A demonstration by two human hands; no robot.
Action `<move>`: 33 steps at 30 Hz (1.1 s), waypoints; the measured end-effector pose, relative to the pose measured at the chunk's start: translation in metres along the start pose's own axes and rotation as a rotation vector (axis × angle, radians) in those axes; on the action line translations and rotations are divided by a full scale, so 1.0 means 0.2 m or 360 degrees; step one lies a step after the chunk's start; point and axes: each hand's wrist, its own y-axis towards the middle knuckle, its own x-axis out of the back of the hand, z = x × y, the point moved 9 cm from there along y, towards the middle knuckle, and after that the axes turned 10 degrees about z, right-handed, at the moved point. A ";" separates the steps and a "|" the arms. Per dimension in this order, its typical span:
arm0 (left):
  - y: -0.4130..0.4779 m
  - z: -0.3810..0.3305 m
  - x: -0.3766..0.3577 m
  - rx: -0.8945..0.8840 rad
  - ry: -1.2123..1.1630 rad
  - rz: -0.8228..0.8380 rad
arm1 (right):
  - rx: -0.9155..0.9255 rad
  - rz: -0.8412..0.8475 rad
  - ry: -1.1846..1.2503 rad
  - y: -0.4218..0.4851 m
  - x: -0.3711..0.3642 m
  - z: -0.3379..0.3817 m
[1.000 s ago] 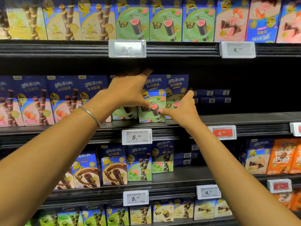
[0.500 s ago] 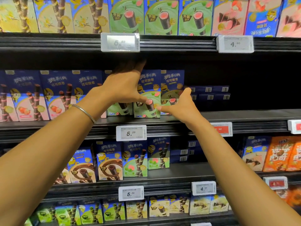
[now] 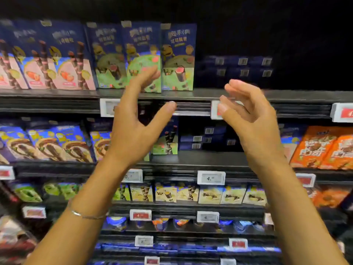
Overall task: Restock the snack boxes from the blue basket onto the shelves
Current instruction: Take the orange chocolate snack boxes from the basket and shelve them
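Two hands: both were raised in front of the shelving, palms turned toward each other, well apart, each holding nothing.
Left hand [image 3: 133, 123]: fingers were straight and spread wide, with the thumb splayed out to the right. The fingertips overlapped the middle box of the green row in the view; motion blur prevented telling whether they touched it.
Right hand [image 3: 254, 115]: fingers were loosely bent and pointed left, with a narrow gap between fingers and thumb. It hung in front of the shelf rail and partly covered a price tag [image 3: 214, 109].
Green snack boxes [image 3: 178, 54]: three stood upright, side by side and touching, at the front edge of the upper shelf [image 3: 206, 93].
Pink snack boxes [image 3: 57, 54]: these stood upright on the same shelf, directly left of the green row.
Dark-blue cartons [image 3: 242, 66]: these lay stacked flat at the back of the same shelf, to the right of the green row, barcode ends facing out.
Lower shelf [image 3: 200, 159]: one green box [image 3: 168, 142] stood visible between the two wrists; brown-fronted boxes [image 3: 49, 144] stood to the left and orange boxes [image 3: 321, 148] to the right.
Bracelet [image 3: 86, 215]: a thin metal band sat on the left forearm.
Image quality: print on most packaging was blurred and unreadable.
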 end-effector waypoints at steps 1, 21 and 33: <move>-0.11 0.01 -0.06 0.0051 -0.0104 -0.0040 | -0.0007 0.0005 0.0063 -0.10 0.05 -0.05; -2.75 0.74 -1.77 0.2693 -0.1256 0.0155 | -0.2203 -0.0179 0.0342 -2.51 0.39 -1.89; -3.72 1.28 -2.69 0.2902 -0.1483 -0.0091 | -0.2412 0.0049 -0.0147 -3.39 0.64 -3.30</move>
